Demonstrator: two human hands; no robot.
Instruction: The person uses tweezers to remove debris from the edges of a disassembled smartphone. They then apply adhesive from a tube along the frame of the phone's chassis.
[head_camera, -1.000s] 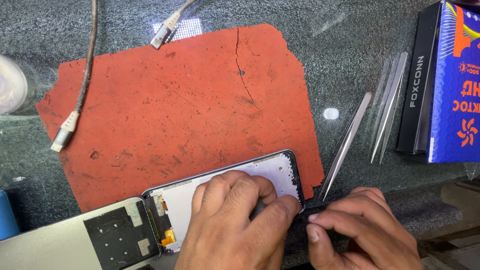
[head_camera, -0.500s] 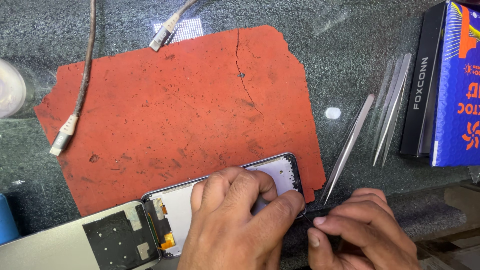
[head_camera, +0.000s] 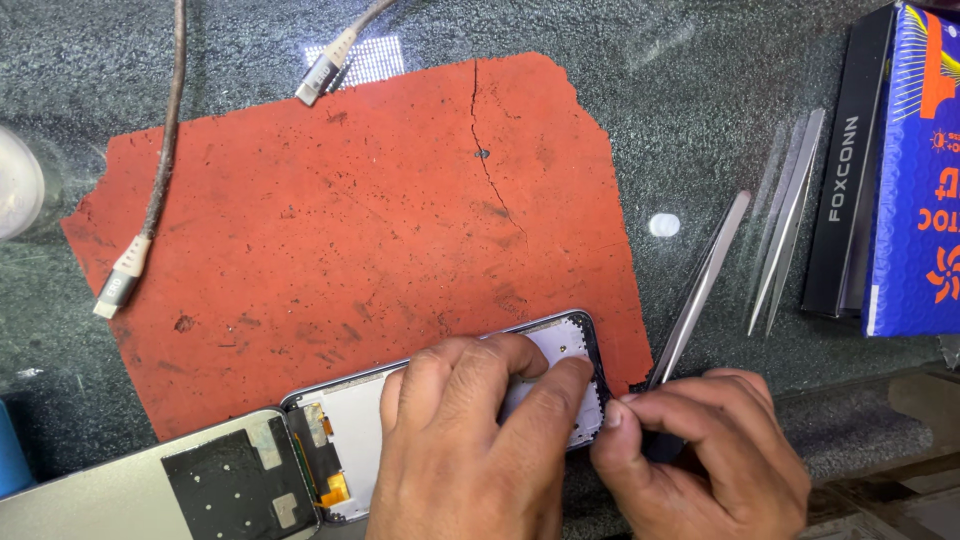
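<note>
Dark speckled stone bench, torn red mat (head_camera: 380, 220) across the middle, our hands at the bottom edge.

We press our left hand (head_camera: 470, 450) flat, fingers spread, on the opened phone frame (head_camera: 560, 345) at lower centre; it grips nothing. Our right hand (head_camera: 700, 455), lower right, pinches a small dark tool at the frame's corner, though we cannot tell what kind. The back cover (head_camera: 150, 490) already lies swung open at lower left, joined by an orange flex (head_camera: 335, 490), so the opening looks done and the work inside the frame appears unfinished. We count two cable plugs, one at upper centre (head_camera: 322, 78) and one at left (head_camera: 120, 285), two tweezers, one near our hand (head_camera: 705, 280) and one further right (head_camera: 790, 220), and two boxes, black (head_camera: 845, 170) and blue (head_camera: 920, 170).
</note>
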